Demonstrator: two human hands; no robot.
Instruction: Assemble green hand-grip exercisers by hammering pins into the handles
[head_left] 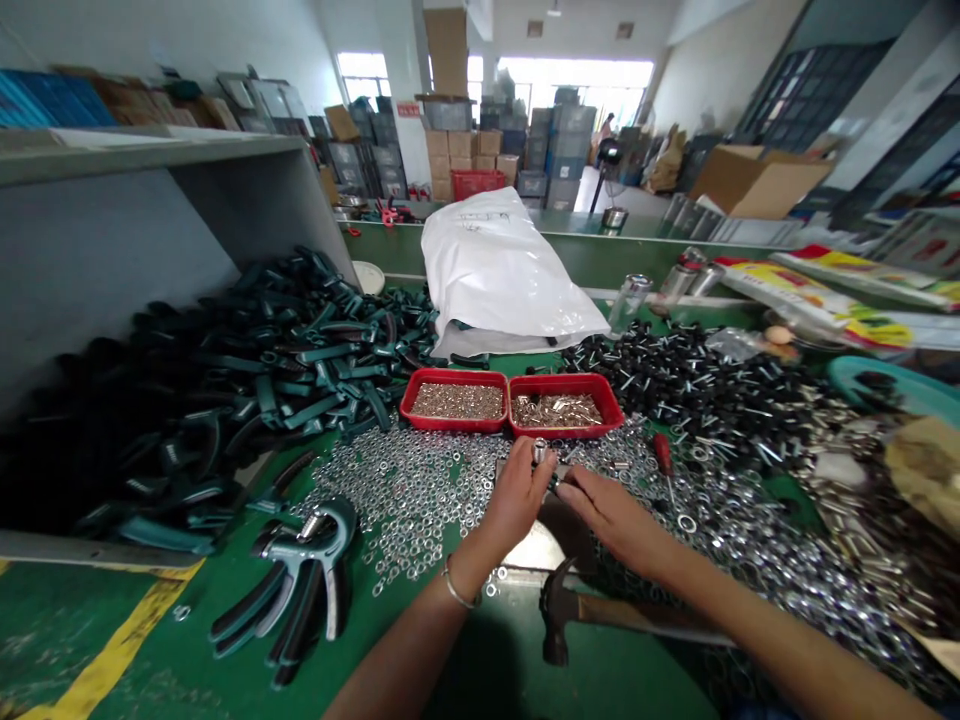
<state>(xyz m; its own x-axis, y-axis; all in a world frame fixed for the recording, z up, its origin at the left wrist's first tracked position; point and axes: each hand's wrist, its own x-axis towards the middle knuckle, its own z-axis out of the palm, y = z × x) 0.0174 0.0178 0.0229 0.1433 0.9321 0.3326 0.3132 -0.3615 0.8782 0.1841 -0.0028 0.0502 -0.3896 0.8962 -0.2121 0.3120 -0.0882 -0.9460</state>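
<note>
My left hand (517, 490) pinches a small shiny metal cylinder (539, 450) upright between thumb and fingers, just in front of the red trays. Close beside it, my right hand (604, 505) is closed with its fingertips on a small dark piece (555, 482); its kind is too small to tell. Under both hands lies a metal plate (536, 552). A claw hammer (555, 610) rests below them, its wooden handle passing under my right forearm. Loose metal nuts and rings (420, 490) are spread around the hands.
Two red trays (454, 428) of small metal parts stand ahead. Dark green plier-like clamps (322, 370) are heaped left, with several nearer (307, 570). Black-headed bolts (675, 390) and a red-handled screwdriver (662, 455) lie right. A white sack (502, 265) stands behind the trays.
</note>
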